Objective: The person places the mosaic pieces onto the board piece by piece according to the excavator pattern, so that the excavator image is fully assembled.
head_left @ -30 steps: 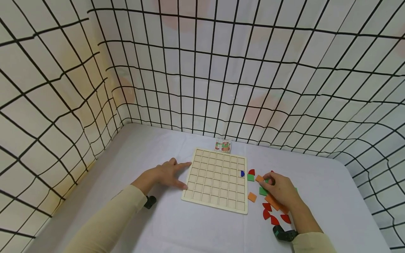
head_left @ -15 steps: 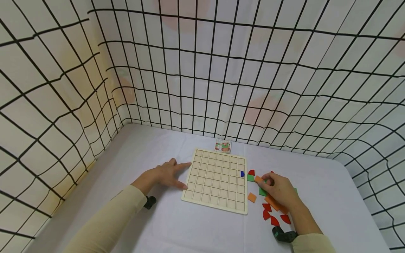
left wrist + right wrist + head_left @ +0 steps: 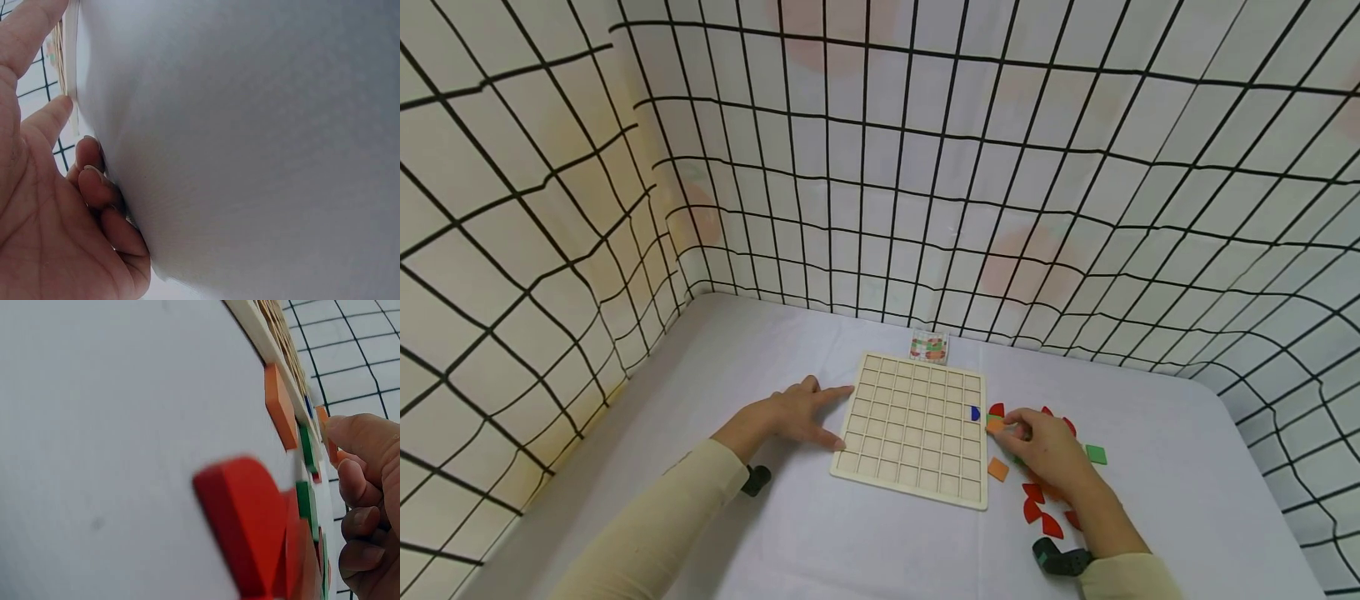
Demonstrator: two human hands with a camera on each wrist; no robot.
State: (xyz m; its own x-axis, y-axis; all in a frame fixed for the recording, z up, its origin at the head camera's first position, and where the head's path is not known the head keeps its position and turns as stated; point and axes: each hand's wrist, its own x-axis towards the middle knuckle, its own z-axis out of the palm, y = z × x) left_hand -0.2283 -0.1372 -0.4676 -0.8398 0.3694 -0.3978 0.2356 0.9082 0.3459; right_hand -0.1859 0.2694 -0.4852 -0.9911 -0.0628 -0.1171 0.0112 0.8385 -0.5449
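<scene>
My right hand (image 3: 1054, 450) pinches an orange square tile (image 3: 995, 426) between thumb and fingertips, just off the right edge of a cream grid board (image 3: 910, 417). In the right wrist view the held orange tile (image 3: 322, 420) is raised off the table. A green tile (image 3: 993, 417) and a red quarter-round piece (image 3: 997, 409) lie close behind it. One small blue piece (image 3: 975, 413) sits in a right-hand cell of the board. My left hand (image 3: 793, 412) touches the board's left edge with straight thumb and index finger; its other fingers curl against the cloth (image 3: 250, 137).
Several red pieces (image 3: 1052, 525), a loose orange tile (image 3: 997, 469) and a green tile (image 3: 1096, 454) lie right of the board, partly hidden by my right hand. A small patterned card (image 3: 928, 346) stands behind the board. Black-lined white cloth (image 3: 880, 167) rises at the back.
My right hand has carried the orange tile leftward, from the pile to the board's right edge, over the green tile. The left hand and the board have stayed put.
</scene>
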